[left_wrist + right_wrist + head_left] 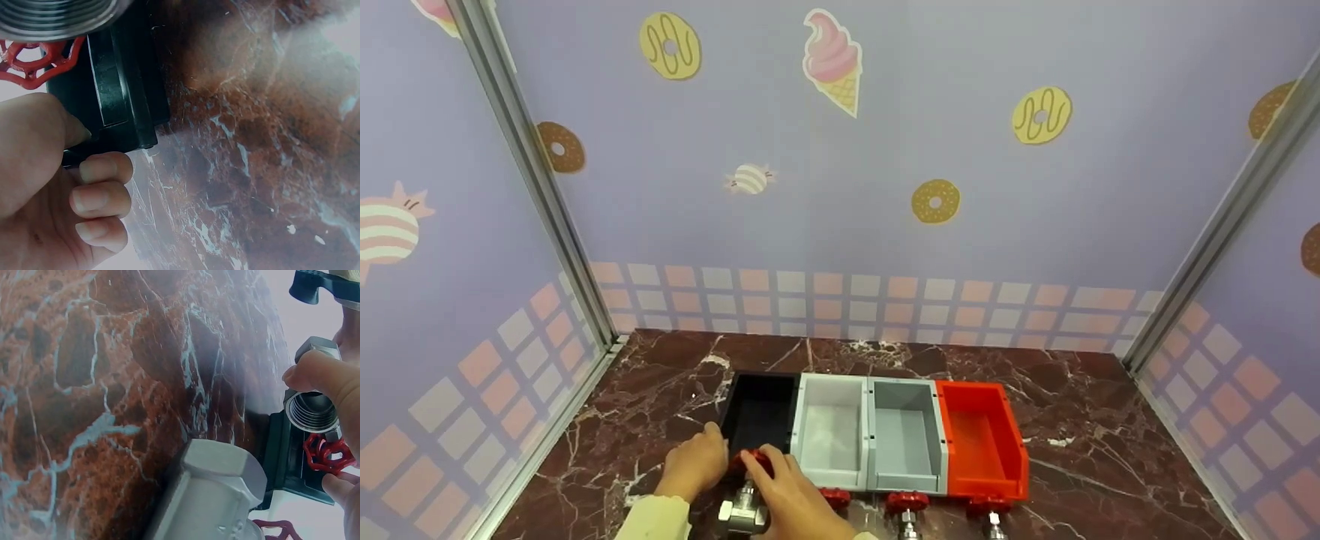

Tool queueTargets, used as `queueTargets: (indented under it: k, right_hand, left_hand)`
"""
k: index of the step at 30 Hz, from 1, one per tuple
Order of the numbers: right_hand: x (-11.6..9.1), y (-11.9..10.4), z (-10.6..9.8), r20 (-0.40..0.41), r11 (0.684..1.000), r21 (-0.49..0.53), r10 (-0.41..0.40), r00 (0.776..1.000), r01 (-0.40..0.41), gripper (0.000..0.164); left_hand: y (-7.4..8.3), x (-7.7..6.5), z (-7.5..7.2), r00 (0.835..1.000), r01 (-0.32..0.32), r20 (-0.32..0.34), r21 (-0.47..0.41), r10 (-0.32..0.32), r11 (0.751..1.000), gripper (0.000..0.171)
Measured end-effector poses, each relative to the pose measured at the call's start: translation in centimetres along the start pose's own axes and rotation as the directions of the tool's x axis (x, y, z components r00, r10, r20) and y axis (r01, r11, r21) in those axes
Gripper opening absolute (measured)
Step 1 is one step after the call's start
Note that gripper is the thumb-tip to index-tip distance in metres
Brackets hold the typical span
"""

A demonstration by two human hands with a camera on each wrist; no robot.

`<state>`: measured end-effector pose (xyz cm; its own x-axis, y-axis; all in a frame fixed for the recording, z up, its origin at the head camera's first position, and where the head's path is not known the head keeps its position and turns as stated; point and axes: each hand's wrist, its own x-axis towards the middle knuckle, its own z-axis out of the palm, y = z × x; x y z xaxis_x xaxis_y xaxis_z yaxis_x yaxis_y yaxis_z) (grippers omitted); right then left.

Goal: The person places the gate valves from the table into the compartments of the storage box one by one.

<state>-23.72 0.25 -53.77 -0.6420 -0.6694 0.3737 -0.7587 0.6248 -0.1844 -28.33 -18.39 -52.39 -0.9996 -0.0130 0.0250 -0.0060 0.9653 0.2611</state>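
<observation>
Closest to the head camera, the right hand (796,499) holds a silver valve (744,514) at the near end of the black bin (761,411). Its thumb and fingers are bent round the valve, spread only as far as the fitting needs; in the right wrist view the thumb lies against the metal body. The valve's red handwheel (48,56) is uppermost and overlaps the black bin's near edge in the head view; whether they touch, I cannot tell. A threaded mouth shows on the body in both wrist views.

At the near left corner of the black bin, the left hand (696,463) grips its edge, thumb on one side and fingers curled in beneath, nearly closed up. A pale yellow sleeve (656,519) covers that forearm.

Directly right of the black bin comes the white bin (831,429), then the grey bin (905,421), and farthest along the row the red bin (979,439). Three more handwheels (907,500) sit to the right of the black bin's near end, along the front of the others. Under the black bin spreads a dark red marbled tabletop (1110,442); beyond it rises a lilac wall (840,225) with printed sweets.
</observation>
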Motion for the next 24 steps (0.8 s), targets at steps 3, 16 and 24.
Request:
queueTargets:
  k: [3,16,24]
  right_hand:
    - [0.15,0.09,-0.14,0.037,1.000,0.019,0.021,0.999,-0.021,0.113]
    - [0.39,0.65,0.00,-0.009,0.998,0.018,0.062,0.998,-0.062,0.123]
    - [0.72,0.91,-0.10,-0.064,0.999,-0.005,0.048,0.997,-0.049,0.119]
  left_hand:
    - [0.01,-0.06,-0.05,1.000,0.000,0.001,0.000,0.000,1.000,0.022]
    - [-0.03,0.09,0.10,1.000,0.008,0.001,-0.012,-0.008,1.000,0.023]
    - [-0.13,0.03,0.19,1.000,-0.002,-0.012,-0.009,0.002,1.000,0.022]
